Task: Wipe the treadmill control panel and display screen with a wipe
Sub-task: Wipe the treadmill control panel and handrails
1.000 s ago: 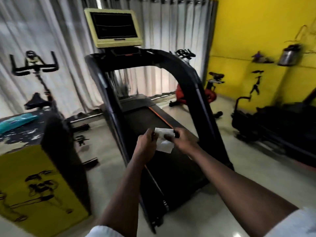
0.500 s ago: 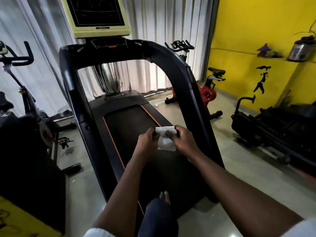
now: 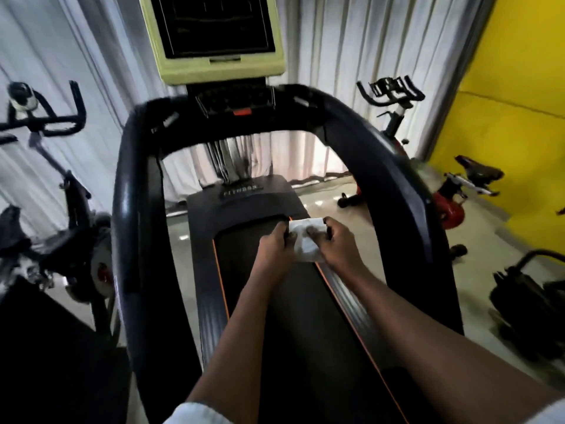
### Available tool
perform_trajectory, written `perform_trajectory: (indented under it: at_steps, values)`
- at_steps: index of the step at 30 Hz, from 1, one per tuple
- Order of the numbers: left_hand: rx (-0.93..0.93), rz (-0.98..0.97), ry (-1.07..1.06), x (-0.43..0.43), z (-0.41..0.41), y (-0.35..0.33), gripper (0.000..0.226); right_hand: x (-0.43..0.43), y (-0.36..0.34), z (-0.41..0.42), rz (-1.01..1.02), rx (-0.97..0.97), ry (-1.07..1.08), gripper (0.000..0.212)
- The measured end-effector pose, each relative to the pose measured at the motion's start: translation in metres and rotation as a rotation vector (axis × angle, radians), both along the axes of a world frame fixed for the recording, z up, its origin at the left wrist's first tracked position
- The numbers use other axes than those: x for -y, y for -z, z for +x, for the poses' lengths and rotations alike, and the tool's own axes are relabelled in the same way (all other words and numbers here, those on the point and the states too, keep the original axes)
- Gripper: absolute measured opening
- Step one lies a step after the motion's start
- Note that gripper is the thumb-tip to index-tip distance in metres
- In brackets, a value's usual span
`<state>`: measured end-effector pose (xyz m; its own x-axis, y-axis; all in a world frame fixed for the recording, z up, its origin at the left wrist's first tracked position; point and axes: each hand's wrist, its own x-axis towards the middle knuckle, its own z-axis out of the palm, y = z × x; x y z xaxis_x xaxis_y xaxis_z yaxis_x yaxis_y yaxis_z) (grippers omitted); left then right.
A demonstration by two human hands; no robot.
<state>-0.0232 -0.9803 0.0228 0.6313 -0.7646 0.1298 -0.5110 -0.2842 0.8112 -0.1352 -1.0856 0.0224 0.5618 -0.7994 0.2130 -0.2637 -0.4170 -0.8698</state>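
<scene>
White crumpled wipe [image 3: 305, 241] is being held over the black treadmill belt [image 3: 305, 338]; the left hand [image 3: 273, 249] is pinching its left edge, the right hand [image 3: 337, 244] its right edge.

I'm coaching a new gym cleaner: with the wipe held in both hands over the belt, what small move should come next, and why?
Probably lift the wipe in the right hand up toward the display screen. It and the left hand pinch the wipe low over the belt, well below the screen and the control panel, both untouched.
</scene>
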Motion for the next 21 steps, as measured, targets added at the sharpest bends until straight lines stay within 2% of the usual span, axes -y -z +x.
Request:
perform_trajectory:
  at_steps: [3,6,8,12,16,21]
  values:
    - [0.068,-0.046,-0.012,0.041,0.057,-0.080,0.014,0.042,-0.077,0.055,-0.038,0.067,-0.041,0.013]
    - [0.140,-0.100,-0.039,0.079,0.112,-0.147,0.021,0.082,-0.140,0.109,-0.073,0.118,-0.059,0.031]
    - [0.197,-0.118,-0.077,0.103,0.148,-0.175,0.020,0.106,-0.169,0.146,-0.106,0.169,-0.112,0.028]
    - [0.273,-0.134,-0.151,0.140,0.210,-0.191,0.016,0.152,-0.185,0.218,-0.132,0.168,-0.164,0.021]
    - [0.233,-0.155,-0.210,0.186,0.279,-0.186,0.014,0.212,-0.177,0.300,-0.075,0.196,-0.261,0.020]
    - [0.216,-0.072,-0.278,0.245,0.364,-0.189,0.017,0.277,-0.176,0.397,0.022,0.177,-0.335,0.022]
